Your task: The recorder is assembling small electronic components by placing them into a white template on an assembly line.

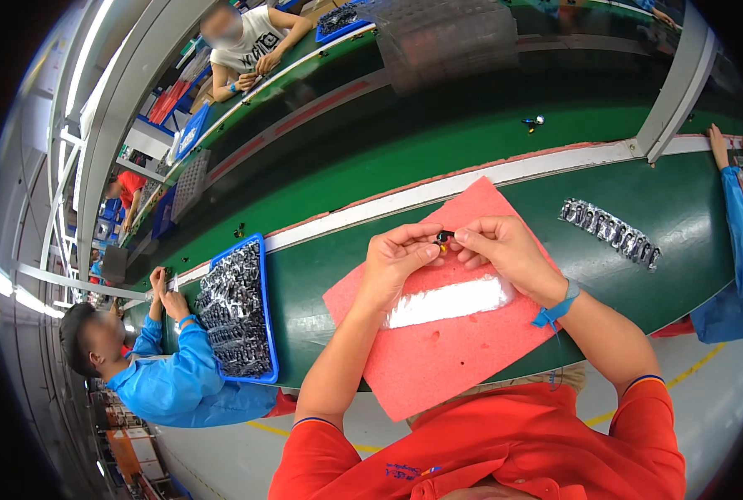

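A small black part with a yellowish piece (444, 237) is pinched between my two hands, above a pink foam sheet (413, 367). My left hand (396, 258) grips it from the left with thumb and fingers. From the right, my right hand (501, 250) holds its other side, the fingertips hiding much of it. A blue strap with a cord (559, 308) circles my right wrist. Just below my hands, a shiny white strip (451, 302) lies on the foam. The part's exact kind is too small to make out.
A blue tray (271, 333) full of small black parts stands at left, beside a co-worker in blue (163, 375). A row of similar parts (609, 233) lies on the green table at right. Beyond the white ledge (471, 185) runs a green belt (346, 175) carrying a part (533, 124).
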`<state>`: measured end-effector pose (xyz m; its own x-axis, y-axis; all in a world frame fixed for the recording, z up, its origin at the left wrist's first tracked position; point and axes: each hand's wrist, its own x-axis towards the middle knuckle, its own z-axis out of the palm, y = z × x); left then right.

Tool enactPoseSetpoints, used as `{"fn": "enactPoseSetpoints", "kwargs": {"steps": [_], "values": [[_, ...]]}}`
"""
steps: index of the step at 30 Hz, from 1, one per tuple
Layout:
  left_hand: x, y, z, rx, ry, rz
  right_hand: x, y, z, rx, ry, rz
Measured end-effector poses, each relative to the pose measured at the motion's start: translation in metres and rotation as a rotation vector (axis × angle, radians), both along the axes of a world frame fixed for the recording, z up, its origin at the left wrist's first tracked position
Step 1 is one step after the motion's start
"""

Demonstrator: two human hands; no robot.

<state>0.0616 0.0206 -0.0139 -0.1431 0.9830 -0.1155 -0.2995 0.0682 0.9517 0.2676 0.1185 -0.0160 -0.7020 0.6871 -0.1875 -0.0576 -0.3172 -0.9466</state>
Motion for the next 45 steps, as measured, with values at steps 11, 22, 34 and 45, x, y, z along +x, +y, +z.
{"fn": "enactPoseSetpoints", "kwargs": {"steps": [11, 22, 34, 45], "values": [[0.009, 0.000, 0.006, 0.174, 0.566, 0.061, -0.002, -0.007, -0.007, 0.114, -0.003, -0.024], [0.009, -0.001, 0.010, 0.286, 0.838, 0.111, -0.005, -0.016, -0.004, 0.639, -0.046, -0.160], [-0.019, 0.016, 0.024, 0.251, 1.071, 0.302, -0.005, -0.009, -0.008, 0.660, -0.067, -0.207], [-0.105, 0.109, -0.021, 0.209, 1.576, 0.445, 0.001, -0.005, -0.002, 0.747, -0.073, -0.242]]}}
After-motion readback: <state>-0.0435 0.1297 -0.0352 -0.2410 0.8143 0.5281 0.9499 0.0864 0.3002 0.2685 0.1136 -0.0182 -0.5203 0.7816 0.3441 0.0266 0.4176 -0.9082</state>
